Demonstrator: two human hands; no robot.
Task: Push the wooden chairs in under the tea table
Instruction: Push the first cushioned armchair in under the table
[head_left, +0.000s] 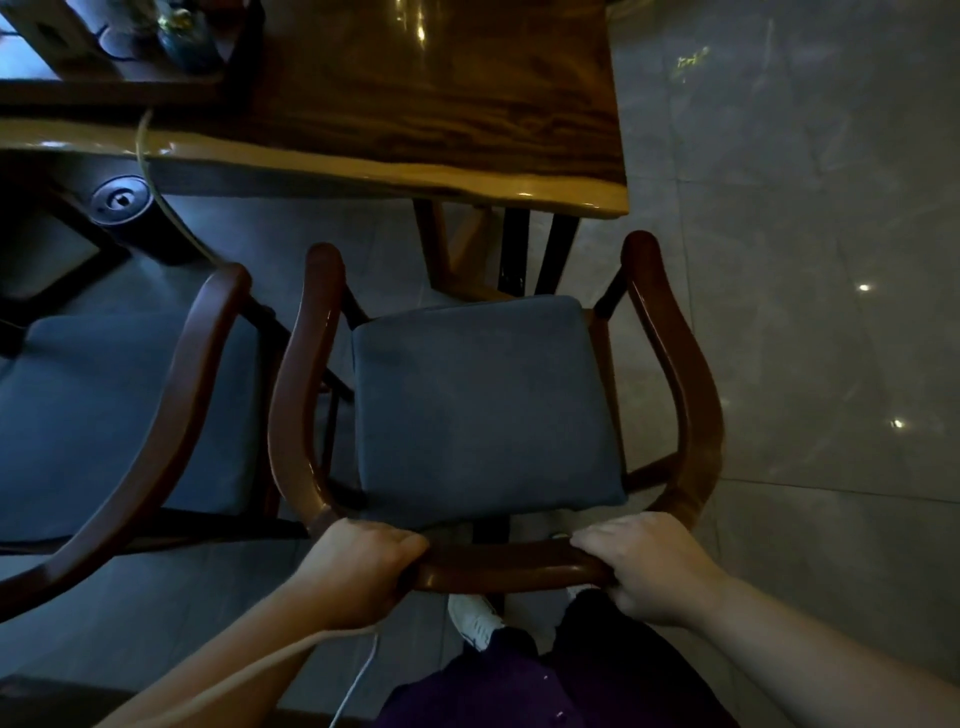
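A wooden armchair (675, 364) with a curved back rail and a blue seat cushion (483, 405) stands right below me, facing the tea table (415, 119). My left hand (358, 571) grips the left part of the back rail. My right hand (649, 566) grips the right part of the same rail. The front of the seat lies a little short of the table's near edge, by the table legs (514, 249). A second wooden chair (171, 415) with a blue cushion stands beside it on the left, armrests nearly touching.
A dark round bin (122, 208) sits under the table at the left, with a thin hose (145, 150) hanging down to it. A tray with tea ware (130, 41) occupies the table's far left. Grey tiled floor (805, 260) spreads to the right. My white shoe (472, 618) shows below the rail.
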